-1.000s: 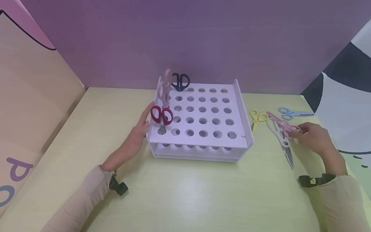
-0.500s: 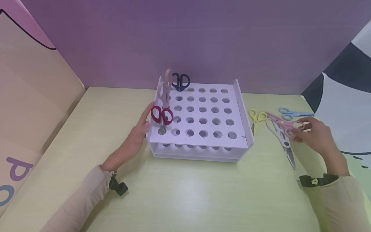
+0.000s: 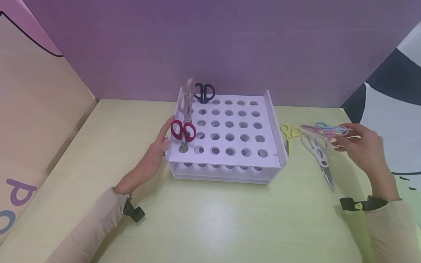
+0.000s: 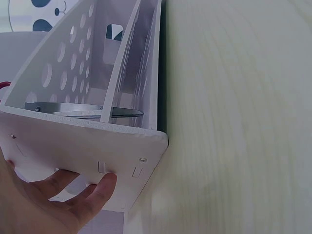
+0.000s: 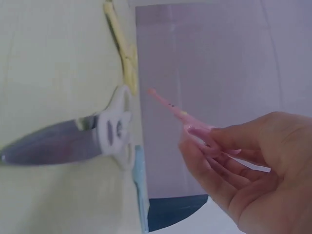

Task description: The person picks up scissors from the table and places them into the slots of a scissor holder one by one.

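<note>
My left hand [image 3: 152, 157] rests against the left side of a white rack [image 3: 223, 160] with rows of round holes. In the left wrist view its thumb and fingers press on the rack's side panel [image 4: 73, 136]. Red-handled scissors [image 3: 185, 132], pale pink scissors [image 3: 188, 98] and dark-handled scissors [image 3: 204, 96] stand in the rack's left holes. To the right of the rack, my right hand [image 3: 365, 153] pinches pink scissors [image 5: 183, 114] by the handle loops, raised off the table, points toward the rack. They partly cover blue scissors [image 3: 323, 125] in the head view.
White kitchen scissors [image 3: 320, 157] lie on the table [image 3: 217, 219], blade toward the front. Yellow scissors [image 3: 290, 137] lie close beside the rack's right wall. A purple panel [image 3: 230, 47] stands behind the table, with printed side panels left and right.
The right hand has picked up the pink scissors from over the white ones and moved them slightly up and back, now in front of the blue scissors. The left hand has stayed at the rack.
</note>
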The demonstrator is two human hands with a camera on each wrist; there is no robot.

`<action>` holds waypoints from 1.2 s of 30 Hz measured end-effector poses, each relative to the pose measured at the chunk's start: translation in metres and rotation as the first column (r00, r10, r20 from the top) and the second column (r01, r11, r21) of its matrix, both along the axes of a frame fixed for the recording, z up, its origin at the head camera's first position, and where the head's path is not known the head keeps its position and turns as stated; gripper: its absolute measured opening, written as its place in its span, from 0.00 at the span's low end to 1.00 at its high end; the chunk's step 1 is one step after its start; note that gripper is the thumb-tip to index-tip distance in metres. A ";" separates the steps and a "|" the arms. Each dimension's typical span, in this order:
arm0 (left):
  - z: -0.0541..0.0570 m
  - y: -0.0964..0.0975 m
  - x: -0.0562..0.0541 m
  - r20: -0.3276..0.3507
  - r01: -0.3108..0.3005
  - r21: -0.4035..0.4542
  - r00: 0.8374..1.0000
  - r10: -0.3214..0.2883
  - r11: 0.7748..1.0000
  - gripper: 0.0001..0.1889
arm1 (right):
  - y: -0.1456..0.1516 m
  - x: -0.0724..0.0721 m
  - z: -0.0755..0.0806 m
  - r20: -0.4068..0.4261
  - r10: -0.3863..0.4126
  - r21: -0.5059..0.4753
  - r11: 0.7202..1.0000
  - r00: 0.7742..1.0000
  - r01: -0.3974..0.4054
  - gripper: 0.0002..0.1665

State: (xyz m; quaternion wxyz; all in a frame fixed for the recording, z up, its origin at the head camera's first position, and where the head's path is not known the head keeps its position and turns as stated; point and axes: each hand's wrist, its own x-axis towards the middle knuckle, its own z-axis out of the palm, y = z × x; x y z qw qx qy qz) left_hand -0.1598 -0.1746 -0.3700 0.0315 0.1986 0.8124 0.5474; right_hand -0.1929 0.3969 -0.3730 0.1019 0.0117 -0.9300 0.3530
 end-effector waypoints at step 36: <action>-0.001 0.000 -0.001 -0.007 -0.001 0.002 1.000 0.001 1.000 0.31 | -0.067 0.030 0.060 -0.525 -0.022 0.057 0.997 0.851 0.061 0.11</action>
